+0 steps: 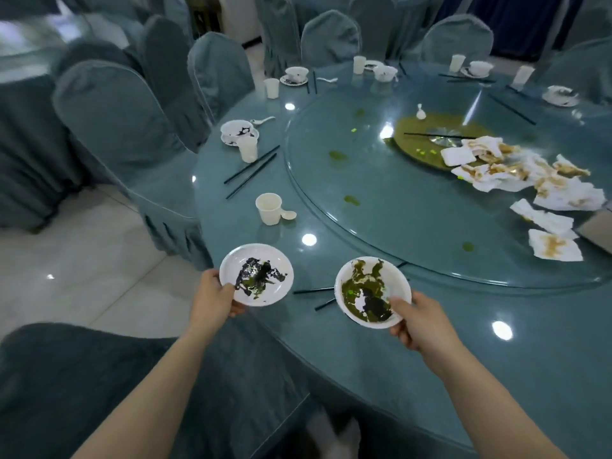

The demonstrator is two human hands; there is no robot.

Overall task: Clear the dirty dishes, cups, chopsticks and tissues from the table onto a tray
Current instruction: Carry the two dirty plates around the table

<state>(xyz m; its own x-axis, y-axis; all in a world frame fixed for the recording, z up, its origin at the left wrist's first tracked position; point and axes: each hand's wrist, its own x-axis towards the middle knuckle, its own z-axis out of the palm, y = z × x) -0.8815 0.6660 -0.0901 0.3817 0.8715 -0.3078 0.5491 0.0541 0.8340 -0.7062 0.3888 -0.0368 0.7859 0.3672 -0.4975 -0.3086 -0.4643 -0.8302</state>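
Note:
My left hand point(215, 298) grips the near rim of a white plate point(256, 274) smeared with dark sauce, held over the table's near edge. My right hand point(419, 321) holds a white bowl point(372, 292) coated in green and dark sauce, thumb on its rim. Black chopsticks point(314, 289) lie on the table between the two dishes. A white cup point(269, 208) with a spoon point(288, 215) beside it stands further in. Stained tissues point(530, 180) lie heaped on the glass turntable point(397, 200) at right.
Around the round teal table point(496, 342) sit more cups, bowls on saucers such as the one at left point(239, 131), and chopstick pairs point(251, 170). Covered chairs point(126, 134) ring the table; one chair point(99, 376) is right below my arms. No tray is in view.

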